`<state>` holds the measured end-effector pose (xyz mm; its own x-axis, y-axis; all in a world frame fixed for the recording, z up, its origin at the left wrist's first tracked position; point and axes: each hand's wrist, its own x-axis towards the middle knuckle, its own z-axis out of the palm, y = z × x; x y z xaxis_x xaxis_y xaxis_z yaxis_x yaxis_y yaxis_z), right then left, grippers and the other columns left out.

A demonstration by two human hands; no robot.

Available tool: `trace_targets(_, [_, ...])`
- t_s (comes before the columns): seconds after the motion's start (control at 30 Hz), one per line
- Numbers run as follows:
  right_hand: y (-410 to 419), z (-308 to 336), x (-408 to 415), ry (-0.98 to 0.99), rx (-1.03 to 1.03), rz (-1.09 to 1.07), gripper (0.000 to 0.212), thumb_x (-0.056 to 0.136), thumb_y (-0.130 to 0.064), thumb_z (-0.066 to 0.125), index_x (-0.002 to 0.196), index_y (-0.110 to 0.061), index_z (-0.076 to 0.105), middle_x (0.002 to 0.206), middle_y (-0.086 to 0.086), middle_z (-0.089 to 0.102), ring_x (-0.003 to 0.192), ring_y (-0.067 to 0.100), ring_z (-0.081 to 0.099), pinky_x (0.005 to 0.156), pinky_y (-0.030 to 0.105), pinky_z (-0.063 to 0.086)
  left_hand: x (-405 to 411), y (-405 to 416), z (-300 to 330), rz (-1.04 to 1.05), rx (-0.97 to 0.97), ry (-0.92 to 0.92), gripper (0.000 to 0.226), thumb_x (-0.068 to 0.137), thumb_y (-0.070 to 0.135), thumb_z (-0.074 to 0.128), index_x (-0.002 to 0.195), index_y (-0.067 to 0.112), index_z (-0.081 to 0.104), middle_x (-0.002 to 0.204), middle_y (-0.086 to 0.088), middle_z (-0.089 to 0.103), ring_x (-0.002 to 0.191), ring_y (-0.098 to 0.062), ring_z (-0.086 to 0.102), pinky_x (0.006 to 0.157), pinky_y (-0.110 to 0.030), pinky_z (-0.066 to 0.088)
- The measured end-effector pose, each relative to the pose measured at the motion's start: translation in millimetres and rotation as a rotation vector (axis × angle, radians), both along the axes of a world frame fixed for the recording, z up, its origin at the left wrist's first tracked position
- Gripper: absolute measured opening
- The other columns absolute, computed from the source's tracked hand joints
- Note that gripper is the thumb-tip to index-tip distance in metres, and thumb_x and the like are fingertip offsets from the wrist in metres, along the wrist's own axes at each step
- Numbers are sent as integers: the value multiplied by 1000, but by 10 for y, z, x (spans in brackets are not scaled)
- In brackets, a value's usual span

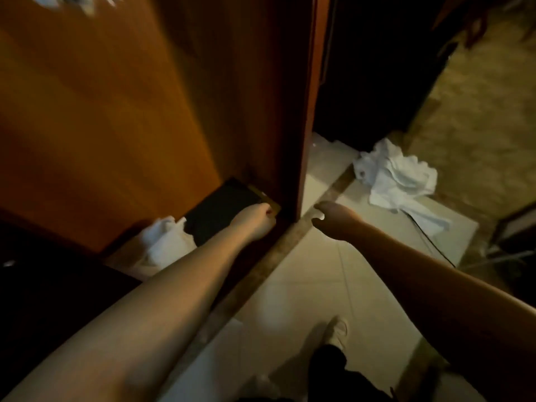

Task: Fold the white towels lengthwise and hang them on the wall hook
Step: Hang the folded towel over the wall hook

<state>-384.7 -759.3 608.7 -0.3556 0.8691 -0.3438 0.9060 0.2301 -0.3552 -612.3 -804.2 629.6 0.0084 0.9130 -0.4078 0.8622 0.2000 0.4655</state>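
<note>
A crumpled white towel (pixel 397 181) lies on the pale tiled floor to the right of the wooden door (pixel 145 111). A second white towel (pixel 162 242) lies bunched on the floor at the foot of the door, left of my arm. My left hand (pixel 255 221) reaches low by the door's bottom edge with its fingers curled; it holds nothing that I can see. My right hand (pixel 327 217) stretches forward just right of the door edge, fingers relaxed, apart from the right-hand towel. No wall hook is in view.
A dark mat (pixel 220 213) lies under the door's lower corner. A brown threshold strip (pixel 261 274) runs diagonally across the floor. My shoe (pixel 336 332) stands on the tiles below. Dark furniture (pixel 516 233) stands at the right, and a thin cable (pixel 432 242) crosses the tiles.
</note>
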Motion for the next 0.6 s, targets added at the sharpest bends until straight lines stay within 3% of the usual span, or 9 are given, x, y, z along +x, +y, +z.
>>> trace_targets(0.1, [-56,-492,477,-76,-91,-65,58,102,-38,49,155,-17,37,162,3,34,146,26,36,117,40,32,440,92,-466,-10,-63,9,34,100,32,51,131,19,59,129,-9,62,112,-28,59,79,-32,42])
trace_targets(0.23, [-1,-1045,1120,-105,-193,-159,58,103,-37,48,155,-16,36,162,4,34,143,28,41,115,43,37,1052,304,-1051,-15,-156,-6,34,101,33,47,131,22,56,125,-7,61,104,-27,60,80,-36,49])
trace_targets(0.37, [78,-1590,1706,-79,-271,-301,59,102,-36,51,156,-16,34,160,5,38,137,30,48,110,45,42,1623,624,-1607,-52,-239,32,39,101,28,45,139,18,52,141,-9,55,117,-31,56,80,-31,41])
trace_targets(0.6, [633,-2507,2465,-55,-339,-456,70,101,-37,55,159,-14,23,162,8,33,141,32,42,114,48,39,2389,1522,-2383,-50,-295,74,43,102,21,45,145,12,46,150,-10,47,127,-33,51,100,-41,47])
